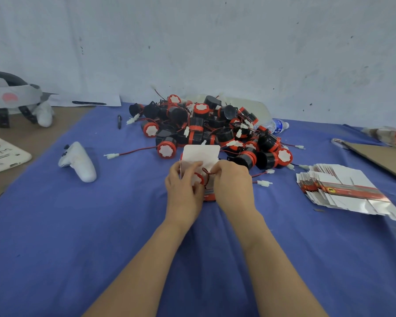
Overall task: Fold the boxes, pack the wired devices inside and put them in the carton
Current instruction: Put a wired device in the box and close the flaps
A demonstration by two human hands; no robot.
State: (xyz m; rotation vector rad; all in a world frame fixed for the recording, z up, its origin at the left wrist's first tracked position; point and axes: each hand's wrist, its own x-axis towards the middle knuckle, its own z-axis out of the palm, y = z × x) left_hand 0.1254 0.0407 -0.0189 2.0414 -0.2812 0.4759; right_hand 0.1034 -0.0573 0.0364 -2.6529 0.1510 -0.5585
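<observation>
Back wall (238,42): pale whitish-blue, flat, scuffed, with scattered dark specks and smudges. The work surface is covered by a blue-violet cloth (55,236), slightly wrinkled, running right up to the wall. Bare brown surface (21,133) is exposed along the left edge. Lighting is even, diffuse and cool, with soft shadows.

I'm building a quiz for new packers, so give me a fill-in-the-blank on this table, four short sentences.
1. The left hand and right hand hold a box with a ____ wire going in.
2. The flat boxes lie on the ____ side of the hands.
3. The cloth is ____.
4. The controller is ____.
Missing words: red; right; blue; white.
</observation>
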